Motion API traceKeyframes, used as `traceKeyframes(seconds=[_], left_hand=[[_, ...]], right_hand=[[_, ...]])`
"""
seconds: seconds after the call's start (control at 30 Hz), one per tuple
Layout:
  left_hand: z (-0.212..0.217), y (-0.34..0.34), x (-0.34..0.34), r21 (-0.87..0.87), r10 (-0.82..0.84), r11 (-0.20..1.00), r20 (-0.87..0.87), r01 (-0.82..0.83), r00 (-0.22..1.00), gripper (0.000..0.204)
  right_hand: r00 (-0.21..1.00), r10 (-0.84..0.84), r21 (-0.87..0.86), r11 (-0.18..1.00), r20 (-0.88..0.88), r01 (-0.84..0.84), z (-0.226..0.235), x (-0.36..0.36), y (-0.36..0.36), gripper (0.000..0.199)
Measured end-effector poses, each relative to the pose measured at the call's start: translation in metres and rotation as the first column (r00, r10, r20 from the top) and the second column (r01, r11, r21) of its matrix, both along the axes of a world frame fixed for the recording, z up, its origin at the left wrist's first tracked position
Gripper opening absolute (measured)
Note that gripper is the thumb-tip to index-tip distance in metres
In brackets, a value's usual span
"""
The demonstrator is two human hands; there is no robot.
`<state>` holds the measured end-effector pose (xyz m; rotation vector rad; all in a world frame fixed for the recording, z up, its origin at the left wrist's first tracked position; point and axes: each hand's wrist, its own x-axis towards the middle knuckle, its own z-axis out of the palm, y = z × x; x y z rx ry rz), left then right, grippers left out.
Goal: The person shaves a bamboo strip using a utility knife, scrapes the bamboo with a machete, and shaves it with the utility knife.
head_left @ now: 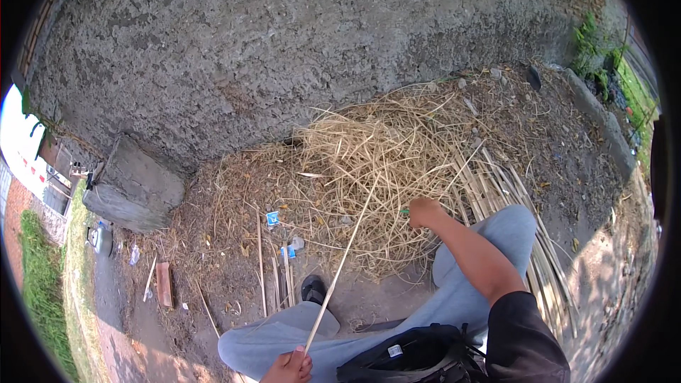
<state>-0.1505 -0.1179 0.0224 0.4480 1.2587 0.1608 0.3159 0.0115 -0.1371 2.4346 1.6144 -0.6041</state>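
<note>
At the left edge of the ground [135,323] is green grass [35,262]; nearer in, a grey concrete block [138,184] stands against the rough wall [298,50] along the far edge. A reddish slab [164,284] lies on the soil, then a blue-and-white packet [272,219] among dry scraps. At the near edge, by the person's bent knee, the left hand [292,367] pinches the lower end of a long pale strip [344,259] between thumb and curled fingers. The strip slants up and rightward, its far end over a tangled heap of straw-coloured shavings [369,149] spread out from the wall. Over the heap's right part, the right hand [428,213] is closed in a fist round a small green object [404,211], mostly hidden. Right of that hand, flat pale strips [489,188] lie side by side, passing beside the other knee. A concrete kerb [603,128] borders the ground's far right corner.
</note>
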Motion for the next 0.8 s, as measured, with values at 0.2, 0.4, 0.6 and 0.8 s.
traceKeyframes(seconds=[0.2, 0.4, 0.6, 0.8], left_hand=[[0.001, 0.020, 0.044, 0.483, -0.284, 0.760, -0.356, 0.436, 0.890, 0.042], [0.012, 0.026, 0.079, 0.737, -0.209, 0.523, -0.377, 0.428, 0.903, 0.038], [0.000, 0.040, 0.091, 0.766, -0.236, 0.475, -0.362, 0.433, 0.902, 0.039], [0.001, 0.042, 0.103, 0.715, -0.167, 0.643, -0.219, 0.274, 0.961, 0.037]], right_hand=[[0.975, 0.174, 0.058, 0.984, -0.141, -0.168, 0.085, -0.047, -0.014, 0.032], [0.974, 0.017, 0.378, 0.923, -0.227, 0.072, 0.134, -0.017, -0.038, 0.036], [0.846, 0.046, 0.475, 0.843, -0.531, 0.252, 0.161, -0.019, -0.039, 0.034], [0.833, 0.103, 0.620, 0.718, -0.543, 0.316, 0.158, -0.055, -0.046, 0.030]])
